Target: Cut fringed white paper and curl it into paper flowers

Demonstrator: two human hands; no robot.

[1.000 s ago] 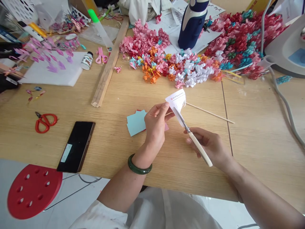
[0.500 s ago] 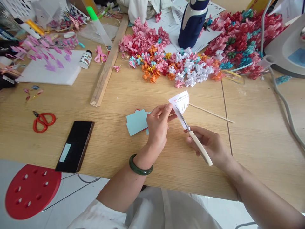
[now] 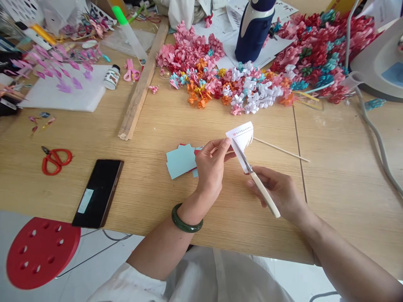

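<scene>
My left hand [image 3: 212,161] pinches a small white piece of paper [image 3: 242,132] by its left edge, thumb on top. Printed characters run near the paper's upper edge, and slits cut into its right side leave narrow strips. My right hand [image 3: 277,188] is closed on white-handled scissors [image 3: 264,193], whose blades lie along the paper. One finger loop is hidden by the fingers. Behind my left hand, several light-blue cards [image 3: 181,161] lie on the table with a bit of red showing between them. A thin wooden stick [image 3: 281,149] lies just beyond my right hand.
Heaps of small paper flowers [image 3: 252,90] spread across the back, around a dark blue bottle [image 3: 255,33]. A wooden bar [image 3: 143,88] lies left of them. Red-handled scissors [image 3: 56,161] and a phone [image 3: 98,193] are at left. A grey cable [image 3: 376,138] runs down the right.
Both hands have shifted slightly to the right with the paper and scissors. The strips on the paper's right side curl a little differently.
</scene>
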